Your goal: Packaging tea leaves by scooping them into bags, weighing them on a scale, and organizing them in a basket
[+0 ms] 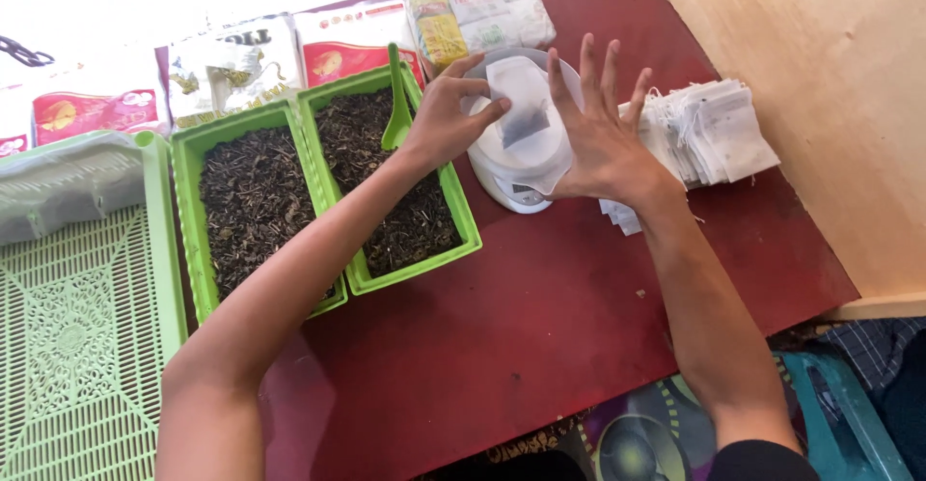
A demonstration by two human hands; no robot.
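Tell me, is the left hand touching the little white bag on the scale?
Touching. In the head view the left hand pinches the edge of the small white bag between fingertips and thumb above the scale.

Left hand (446,114) fingers pinched; right hand (600,129) fingers splayed.

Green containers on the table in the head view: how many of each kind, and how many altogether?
Green tubs filled with dark loose tea: 2, one on the left and one on the right, side by side.
Green lattice tray: 1, at the left edge.
Total: 3 green containers.
Not counted: the green scoop resting in the right tub.
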